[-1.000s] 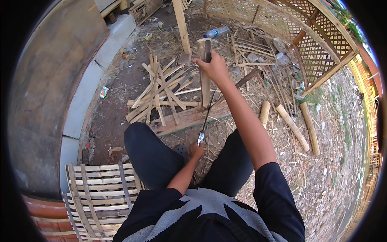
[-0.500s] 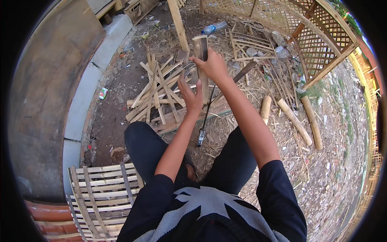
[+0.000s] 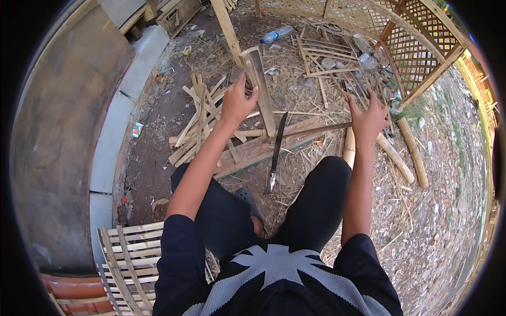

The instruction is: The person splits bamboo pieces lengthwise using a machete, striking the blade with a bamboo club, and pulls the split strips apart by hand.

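My left hand (image 3: pixel 238 104) is closed at the left edge of a tall, narrow wooden board (image 3: pixel 262 87), which tilts a little to the left. Its fingertips are partly hidden there. Out to the right, my right hand (image 3: pixel 369 120) has its thumb and fingers spread. A brown strip (image 3: pixel 319 129) runs to its near side and passes out of sight there; whether the hand touches it I cannot tell. Between my knees a machete (image 3: pixel 278 150) with a dark blade and a shiny handle end leans against a thick plank (image 3: pixel 245 158) on the ground.
Split bamboo strips (image 3: pixel 197 124) lie heaped left of the board. A slatted bamboo panel (image 3: pixel 134 263) is at my lower left. Bamboo poles (image 3: pixel 412 152) lie to the right, near a lattice frame (image 3: pixel 429 52). A plastic bottle (image 3: pixel 276 35) lies farther off.
My right hand has left the board and swung right. My left hand has moved up and closed at the board's edge. The board tilts more, and the brown strip has turned nearly level.
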Demonstrator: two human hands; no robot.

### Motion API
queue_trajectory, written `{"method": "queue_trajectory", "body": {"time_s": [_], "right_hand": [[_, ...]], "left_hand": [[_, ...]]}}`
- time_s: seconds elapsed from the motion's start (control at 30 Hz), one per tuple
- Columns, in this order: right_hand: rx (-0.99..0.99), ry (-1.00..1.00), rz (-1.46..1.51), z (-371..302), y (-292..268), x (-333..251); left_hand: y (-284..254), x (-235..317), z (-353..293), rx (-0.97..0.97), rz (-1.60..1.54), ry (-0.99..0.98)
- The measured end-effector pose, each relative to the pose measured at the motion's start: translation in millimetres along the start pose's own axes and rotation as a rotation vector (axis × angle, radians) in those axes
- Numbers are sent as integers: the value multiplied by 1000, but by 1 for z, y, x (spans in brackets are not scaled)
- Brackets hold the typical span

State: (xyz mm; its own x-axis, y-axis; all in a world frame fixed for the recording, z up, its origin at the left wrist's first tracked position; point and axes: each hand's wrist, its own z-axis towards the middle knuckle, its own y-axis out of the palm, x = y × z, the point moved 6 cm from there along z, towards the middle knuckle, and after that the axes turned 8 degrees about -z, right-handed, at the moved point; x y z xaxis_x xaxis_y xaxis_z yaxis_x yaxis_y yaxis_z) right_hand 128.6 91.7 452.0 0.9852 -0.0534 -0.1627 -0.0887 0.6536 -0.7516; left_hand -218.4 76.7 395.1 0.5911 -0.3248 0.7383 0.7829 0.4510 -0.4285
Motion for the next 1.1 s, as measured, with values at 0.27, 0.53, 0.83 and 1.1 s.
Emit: {"method": "queue_trajectory", "body": {"time_s": [0.27,0.53,0.83,1.1], "right_hand": [[29,-108,277,-8,29,56],[-170,903,1137,-78,142,158],[-512,893,1147,-164,201,213],[-505,449,968,-91,148,168]], "left_hand": [[-20,-22,-18,8,5,-62],[-40,-62,-24,75,-12,-82],[-39,-98,-25,69,79,-197],[-4,-94,-16,122,50,-176]]}}
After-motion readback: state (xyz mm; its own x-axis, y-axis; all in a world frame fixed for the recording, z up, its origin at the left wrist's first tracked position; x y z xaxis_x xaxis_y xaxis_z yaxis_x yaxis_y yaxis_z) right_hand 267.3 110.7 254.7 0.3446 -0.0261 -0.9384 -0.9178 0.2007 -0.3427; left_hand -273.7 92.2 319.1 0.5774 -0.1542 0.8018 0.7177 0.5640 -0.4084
